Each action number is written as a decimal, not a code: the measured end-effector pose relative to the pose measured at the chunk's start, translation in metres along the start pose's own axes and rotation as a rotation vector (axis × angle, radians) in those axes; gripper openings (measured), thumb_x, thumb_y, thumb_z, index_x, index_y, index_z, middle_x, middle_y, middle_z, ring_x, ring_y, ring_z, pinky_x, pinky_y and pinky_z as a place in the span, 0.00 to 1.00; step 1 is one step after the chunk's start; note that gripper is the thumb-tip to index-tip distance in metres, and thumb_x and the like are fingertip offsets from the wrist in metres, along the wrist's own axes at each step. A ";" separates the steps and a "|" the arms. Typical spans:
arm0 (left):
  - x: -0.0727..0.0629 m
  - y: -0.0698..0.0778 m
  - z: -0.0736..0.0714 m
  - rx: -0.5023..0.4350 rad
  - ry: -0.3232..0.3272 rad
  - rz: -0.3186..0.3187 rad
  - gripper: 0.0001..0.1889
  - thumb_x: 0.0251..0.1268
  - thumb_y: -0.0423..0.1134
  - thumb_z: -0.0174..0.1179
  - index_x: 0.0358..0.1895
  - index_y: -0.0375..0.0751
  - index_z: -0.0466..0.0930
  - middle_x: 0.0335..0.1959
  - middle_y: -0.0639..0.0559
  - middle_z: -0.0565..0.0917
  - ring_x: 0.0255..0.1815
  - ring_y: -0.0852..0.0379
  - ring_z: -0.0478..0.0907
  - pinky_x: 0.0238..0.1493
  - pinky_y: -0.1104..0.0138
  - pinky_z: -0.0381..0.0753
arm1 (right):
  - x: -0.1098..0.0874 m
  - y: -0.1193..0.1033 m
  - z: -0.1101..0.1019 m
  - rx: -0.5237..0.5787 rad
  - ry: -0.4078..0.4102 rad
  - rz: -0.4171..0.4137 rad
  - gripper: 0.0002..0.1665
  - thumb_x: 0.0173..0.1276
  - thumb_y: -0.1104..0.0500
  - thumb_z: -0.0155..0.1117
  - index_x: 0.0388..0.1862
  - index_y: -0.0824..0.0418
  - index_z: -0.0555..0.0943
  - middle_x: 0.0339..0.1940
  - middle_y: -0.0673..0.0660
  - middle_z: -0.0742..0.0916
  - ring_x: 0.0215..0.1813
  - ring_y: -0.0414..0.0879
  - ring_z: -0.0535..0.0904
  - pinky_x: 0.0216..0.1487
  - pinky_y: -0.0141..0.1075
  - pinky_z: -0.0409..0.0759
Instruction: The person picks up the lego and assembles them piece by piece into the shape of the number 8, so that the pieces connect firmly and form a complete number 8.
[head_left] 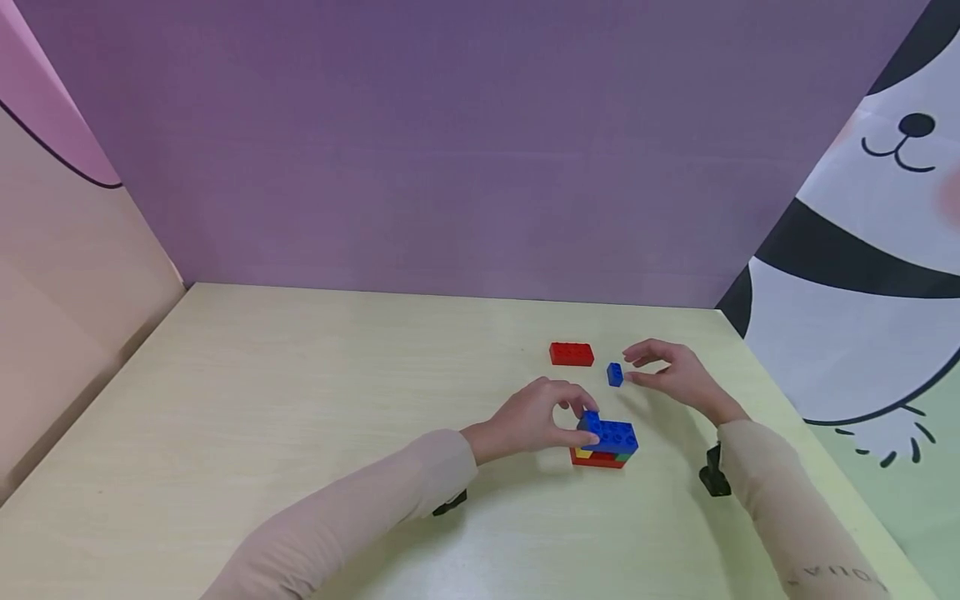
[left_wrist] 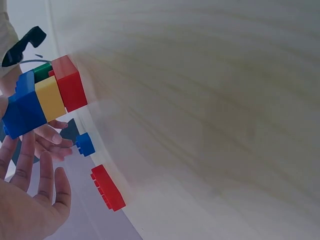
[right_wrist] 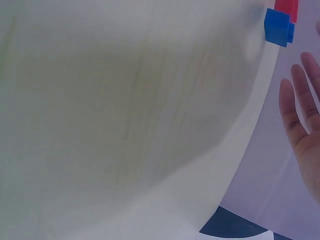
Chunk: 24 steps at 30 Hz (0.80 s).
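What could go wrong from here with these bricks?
The left hand pinches the stack by its blue upper part, so the red base might pull loose if lifted.
The right hand, close beside the small blue brick, could knock it away rather than grip it.

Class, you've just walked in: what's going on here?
At a table, a person's left hand grips a stack of bricks, blue on top and red at the bottom. The right hand is beside a small blue brick, thumb and fingers apart, not gripping it. A red brick lies loose on the table, beyond the stack.
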<state>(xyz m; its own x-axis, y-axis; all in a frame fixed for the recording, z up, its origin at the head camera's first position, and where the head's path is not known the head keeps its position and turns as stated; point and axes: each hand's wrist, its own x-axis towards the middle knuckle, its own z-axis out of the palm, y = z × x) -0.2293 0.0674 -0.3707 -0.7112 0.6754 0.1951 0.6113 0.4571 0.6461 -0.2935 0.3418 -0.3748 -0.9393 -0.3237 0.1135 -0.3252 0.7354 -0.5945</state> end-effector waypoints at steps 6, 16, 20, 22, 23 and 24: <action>0.000 0.001 -0.001 -0.008 -0.004 -0.004 0.20 0.52 0.53 0.64 0.49 0.55 0.77 0.38 0.62 0.80 0.48 0.59 0.74 0.42 0.76 0.71 | 0.004 0.003 0.005 -0.003 -0.010 0.034 0.26 0.60 0.51 0.64 0.54 0.62 0.74 0.53 0.63 0.79 0.54 0.60 0.75 0.51 0.56 0.74; 0.000 -0.002 0.001 -0.023 0.004 0.006 0.20 0.51 0.53 0.65 0.48 0.55 0.77 0.38 0.62 0.81 0.48 0.60 0.74 0.42 0.76 0.71 | 0.009 0.007 0.012 -0.015 -0.050 0.066 0.25 0.58 0.53 0.66 0.53 0.61 0.75 0.52 0.62 0.80 0.53 0.59 0.75 0.51 0.55 0.74; 0.000 -0.001 0.001 -0.026 0.005 0.006 0.20 0.51 0.53 0.65 0.48 0.55 0.77 0.39 0.61 0.81 0.48 0.59 0.74 0.42 0.76 0.71 | 0.010 0.007 0.013 -0.020 -0.063 0.059 0.26 0.58 0.54 0.66 0.54 0.61 0.74 0.52 0.63 0.79 0.52 0.59 0.75 0.50 0.54 0.74; 0.000 -0.001 0.001 -0.027 0.004 0.004 0.20 0.51 0.52 0.65 0.48 0.55 0.77 0.39 0.61 0.81 0.48 0.59 0.74 0.42 0.76 0.71 | 0.010 0.007 0.014 -0.022 -0.070 0.058 0.26 0.58 0.54 0.66 0.54 0.61 0.74 0.52 0.63 0.79 0.52 0.59 0.76 0.50 0.54 0.75; 0.000 0.000 0.001 -0.027 0.003 0.003 0.20 0.51 0.52 0.65 0.48 0.55 0.77 0.39 0.60 0.81 0.48 0.59 0.74 0.42 0.76 0.71 | 0.010 0.007 0.014 -0.023 -0.073 0.059 0.26 0.58 0.54 0.66 0.54 0.62 0.74 0.52 0.63 0.79 0.52 0.59 0.76 0.50 0.53 0.75; 0.000 0.000 0.000 -0.027 0.003 0.003 0.20 0.52 0.52 0.65 0.48 0.55 0.77 0.40 0.60 0.81 0.48 0.59 0.74 0.42 0.76 0.71 | 0.010 0.007 0.014 -0.023 -0.075 0.059 0.26 0.58 0.54 0.66 0.54 0.62 0.74 0.52 0.63 0.79 0.52 0.59 0.76 0.50 0.53 0.75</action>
<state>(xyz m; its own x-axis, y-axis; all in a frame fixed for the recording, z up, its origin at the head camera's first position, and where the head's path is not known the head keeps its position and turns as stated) -0.2290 0.0675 -0.3711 -0.7104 0.6751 0.1988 0.6035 0.4391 0.6655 -0.3034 0.3350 -0.3892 -0.9465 -0.3223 0.0189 -0.2730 0.7677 -0.5797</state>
